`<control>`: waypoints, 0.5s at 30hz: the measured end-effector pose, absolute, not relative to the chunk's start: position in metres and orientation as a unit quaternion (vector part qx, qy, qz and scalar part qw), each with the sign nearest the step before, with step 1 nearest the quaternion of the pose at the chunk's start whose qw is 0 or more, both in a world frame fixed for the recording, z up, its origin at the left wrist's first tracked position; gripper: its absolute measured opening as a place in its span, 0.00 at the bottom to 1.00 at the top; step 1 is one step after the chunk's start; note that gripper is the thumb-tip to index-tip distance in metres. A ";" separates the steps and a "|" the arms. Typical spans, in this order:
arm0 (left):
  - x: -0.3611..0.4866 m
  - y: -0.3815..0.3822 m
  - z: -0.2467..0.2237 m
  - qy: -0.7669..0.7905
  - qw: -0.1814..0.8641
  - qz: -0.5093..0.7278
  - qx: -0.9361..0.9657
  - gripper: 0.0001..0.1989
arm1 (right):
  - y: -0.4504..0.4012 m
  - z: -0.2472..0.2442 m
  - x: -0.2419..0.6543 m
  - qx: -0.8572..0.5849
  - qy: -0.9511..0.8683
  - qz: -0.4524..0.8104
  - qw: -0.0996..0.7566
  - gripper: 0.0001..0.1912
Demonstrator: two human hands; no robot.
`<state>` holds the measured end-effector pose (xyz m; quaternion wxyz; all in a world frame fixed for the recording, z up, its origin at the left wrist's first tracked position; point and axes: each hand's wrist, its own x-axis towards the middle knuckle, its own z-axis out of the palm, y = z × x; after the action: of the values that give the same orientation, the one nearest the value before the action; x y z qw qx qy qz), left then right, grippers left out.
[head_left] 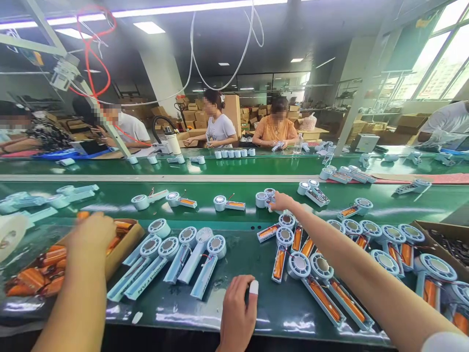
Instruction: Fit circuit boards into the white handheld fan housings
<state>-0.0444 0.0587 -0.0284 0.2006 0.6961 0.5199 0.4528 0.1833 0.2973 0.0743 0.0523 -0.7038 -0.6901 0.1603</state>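
My left hand [238, 310] rests at the front edge of the green bench, fingers loosely bent, a white cover on the thumb tip; nothing shows in it. My right hand [281, 201] reaches far forward to the belt, its fingertips closed on a light blue handheld fan [270, 192], which they partly hide. Beside it stands another round fan head [261, 199]. Under my right arm lie several open fan bodies with orange battery packs [279, 263]. Left of my left hand, several fan bodies [205, 276] lie in a slanted row.
A co-worker's blurred hand [93, 234] holds an orange pack above a carton [128, 244] of such packs at left. More fans [229, 203] lie along the belt [201, 215]. Another carton [436, 230] holds dark parts at right. Several people sit across the line.
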 end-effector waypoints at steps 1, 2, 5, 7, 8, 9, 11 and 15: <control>-0.045 0.058 -0.027 0.520 0.211 0.459 0.689 0.11 | 0.293 0.083 0.178 -0.703 -0.690 0.162 0.058 0.18; -0.046 0.057 -0.027 0.521 0.219 0.469 0.679 0.11 | 0.285 0.091 0.173 -0.701 -0.690 0.168 0.069 0.18; -0.049 0.054 -0.031 0.538 0.225 0.519 0.625 0.14 | 0.239 0.105 0.153 -0.685 -0.696 0.181 0.118 0.23; -0.050 0.053 -0.037 0.562 0.213 0.564 0.567 0.16 | 0.192 0.101 0.134 -0.666 -0.704 0.195 0.151 0.32; -0.051 0.052 -0.039 0.576 0.206 0.586 0.532 0.17 | 0.167 0.096 0.124 -0.656 -0.708 0.204 0.164 0.34; -0.052 0.053 -0.042 0.590 0.200 0.604 0.497 0.17 | 0.143 0.088 0.113 -0.648 -0.710 0.216 0.171 0.37; -0.053 0.054 -0.045 0.614 0.195 0.628 0.436 0.18 | 0.105 0.068 0.092 -0.638 -0.712 0.233 0.180 0.43; -0.050 0.057 -0.043 0.626 0.234 0.617 0.416 0.20 | 0.070 0.028 0.068 -0.665 -0.685 0.230 0.188 0.44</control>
<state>-0.0503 0.0572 -0.0427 0.2337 0.4159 0.6260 0.6169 0.0678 0.0699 0.0275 0.1877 -0.6653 -0.6849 0.2301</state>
